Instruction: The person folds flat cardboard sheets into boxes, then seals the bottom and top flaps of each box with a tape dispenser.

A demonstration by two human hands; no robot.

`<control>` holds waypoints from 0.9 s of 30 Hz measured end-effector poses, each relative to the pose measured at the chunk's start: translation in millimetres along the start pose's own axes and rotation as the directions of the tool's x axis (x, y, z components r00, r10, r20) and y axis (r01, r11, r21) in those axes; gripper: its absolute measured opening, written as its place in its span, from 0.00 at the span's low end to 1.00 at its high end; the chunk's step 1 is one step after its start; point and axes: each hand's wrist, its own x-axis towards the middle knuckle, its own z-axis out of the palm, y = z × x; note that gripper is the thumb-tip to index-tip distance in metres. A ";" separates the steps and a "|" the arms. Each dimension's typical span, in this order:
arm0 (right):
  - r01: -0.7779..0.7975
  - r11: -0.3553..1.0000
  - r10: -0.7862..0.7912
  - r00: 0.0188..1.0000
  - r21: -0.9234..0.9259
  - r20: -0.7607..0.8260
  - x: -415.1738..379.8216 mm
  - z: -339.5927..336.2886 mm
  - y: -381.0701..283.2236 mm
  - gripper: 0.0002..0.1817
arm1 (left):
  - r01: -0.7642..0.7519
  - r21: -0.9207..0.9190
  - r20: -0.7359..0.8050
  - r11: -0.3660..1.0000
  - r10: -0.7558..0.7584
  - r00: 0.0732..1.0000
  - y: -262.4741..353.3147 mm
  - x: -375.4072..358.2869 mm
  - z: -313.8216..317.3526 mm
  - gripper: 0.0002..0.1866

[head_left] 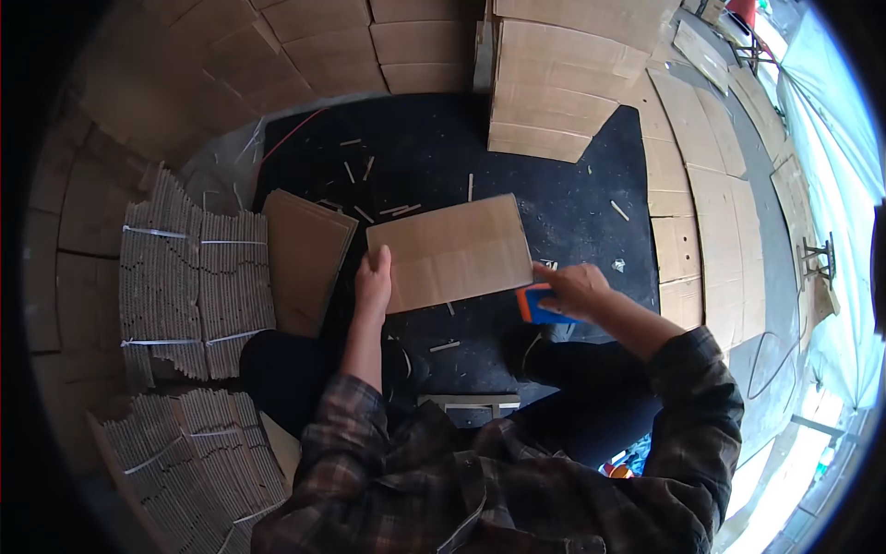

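A flat rectangular piece of brown cardboard (452, 251) is held above the dark mat, slightly tilted. My left hand (374, 282) grips its lower left edge, thumb on top and the other fingers hidden beneath. At its lower right corner is my right hand (574, 289), index finger stretched toward the cardboard edge and the other fingers curled round a blue and orange object (535, 303). What that object is, I cannot make out. Left of the held piece, more flat cardboard sheets (305, 254) lie beside my left knee.
Strapped bundles of cardboard (197, 282) stand at the left, with another bundle (198, 448) below. A tall cardboard stack (554, 88) is at the back. Narrow scraps (619, 210) litter the black mat (572, 203). Cardboard sheets (720, 240) cover the floor at right.
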 end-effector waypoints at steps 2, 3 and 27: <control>-0.003 1.000 0.003 1.000 0.020 0.004 0.3 9.6 4.6 0.41 | -0.173 0.291 -0.026 0.941 0.189 0.982 -22.0 21.9 17.3 0.30; 0.003 0.999 -0.003 1.000 0.041 0.005 3.0 14.5 6.5 0.41 | -0.172 0.288 -0.024 0.942 0.186 0.982 -17.4 26.7 21.3 0.30; 0.217 0.612 0.000 0.962 0.761 -0.274 -15.6 -76.2 -2.6 0.37 | 0.366 -0.597 0.562 0.714 0.047 0.826 92.8 -105.4 29.8 0.29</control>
